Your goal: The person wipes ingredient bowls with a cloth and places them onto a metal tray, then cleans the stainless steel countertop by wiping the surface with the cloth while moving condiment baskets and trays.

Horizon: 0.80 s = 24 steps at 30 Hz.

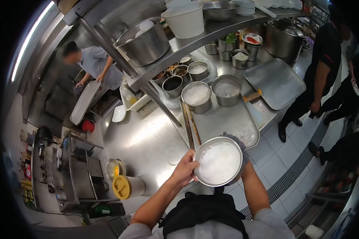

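Observation:
In front of my body I hold a round metal tin with white contents, slightly tilted so its inside faces me. My left hand is closed on its left rim, thumb over the edge. My right hand, in a dark grey cloth or glove, supports it from the right and below; most of its fingers are hidden behind the tin. Just beyond, a metal tray carries two similar tins, a fuller one and another, both with white contents. Wooden chopsticks lie along the tray's left side.
An overhead shelf with a post crosses the far side. Several seasoning tins stand behind the tray. An empty-looking tray lies at right. A yellow-lidded tub is at left. Co-workers stand left and right.

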{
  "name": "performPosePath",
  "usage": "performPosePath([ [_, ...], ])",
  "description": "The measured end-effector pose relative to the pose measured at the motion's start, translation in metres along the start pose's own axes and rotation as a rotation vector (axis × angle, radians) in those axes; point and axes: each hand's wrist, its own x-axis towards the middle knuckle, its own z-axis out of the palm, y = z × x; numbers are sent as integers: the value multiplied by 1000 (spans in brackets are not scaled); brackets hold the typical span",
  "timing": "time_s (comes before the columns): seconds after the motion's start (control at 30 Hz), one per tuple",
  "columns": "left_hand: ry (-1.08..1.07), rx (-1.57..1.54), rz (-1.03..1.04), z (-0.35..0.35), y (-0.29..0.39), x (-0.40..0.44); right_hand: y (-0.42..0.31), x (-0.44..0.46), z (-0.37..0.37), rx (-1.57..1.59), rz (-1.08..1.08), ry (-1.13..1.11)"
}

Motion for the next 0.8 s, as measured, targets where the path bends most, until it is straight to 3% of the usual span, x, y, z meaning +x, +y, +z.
performPosePath([
  [0.07, -24, -43, -9, 5, -10, 7, 28, -2, 7, 249, 127, -165],
  [0.2, 108, -127, 174, 18, -18, 35, 74, -28, 15, 731, 410, -463],
  [0.27, 237, -104, 265, 15, -14, 54, 75, -43, 5, 527, 400, -372],
  [0.3, 237, -111, 267, 13, -11, 62, 50, -72, 26, 499, 340, -217],
  [0.33, 257, -53, 300, 11, -7, 70, 28, -92, 42, 492, 337, -216],
  [0.4, 264, 2, 333, 7, -5, 90, -3, -117, 57, 159, 208, -72],
  [0.47, 369, -89, 322, -3, -14, 112, -4, -112, 26, 443, 270, -216],
  [0.67, 368, -152, 275, -17, -58, 128, 1, -125, 1, 331, 164, -155],
  [0.7, 379, -166, 290, -17, -61, 122, 10, -123, -5, 308, 170, -239],
  [0.8, 205, -280, 210, -37, -72, 97, 25, -114, -1, 310, 368, -391],
])
